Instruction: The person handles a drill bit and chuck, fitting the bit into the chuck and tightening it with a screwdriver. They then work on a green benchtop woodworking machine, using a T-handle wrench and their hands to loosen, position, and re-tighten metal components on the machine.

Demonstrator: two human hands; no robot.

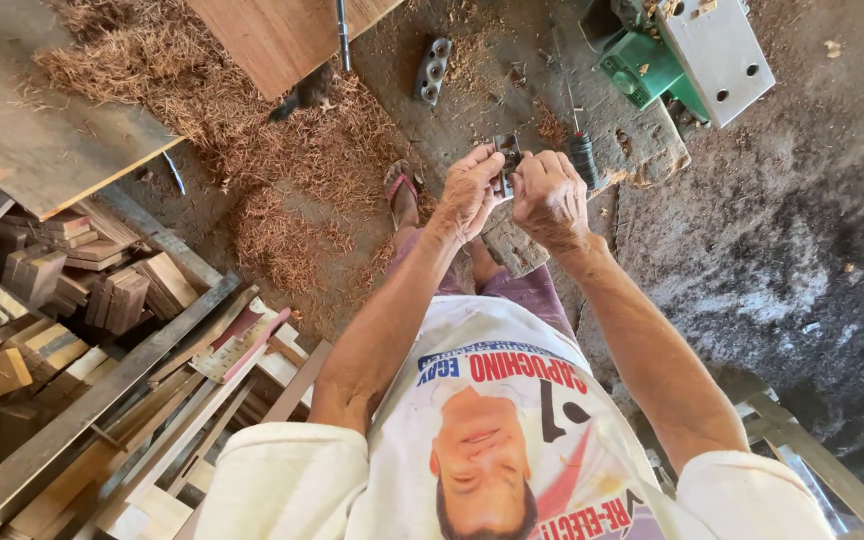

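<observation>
My left hand (469,192) and my right hand (549,197) are raised together in front of me, both gripping a small dark metal part with holes (507,160). The fingers of both hands pinch it from either side, hiding most of it. Just right of my right hand, a screwdriver with a dark handle (581,152) lies on a worn wooden block (642,150). A similar grey metal piece with holes (433,68) lies on the dirt floor farther away. My foot in a red sandal (401,192) shows below my left hand.
A green machine with a grey metal plate (687,55) stands at the far right. Wood shavings (252,130) cover the floor at left. Wooden boards (282,35) lean above them. Stacked wood offcuts and slats (102,330) fill the lower left. A metal frame (812,460) is at lower right.
</observation>
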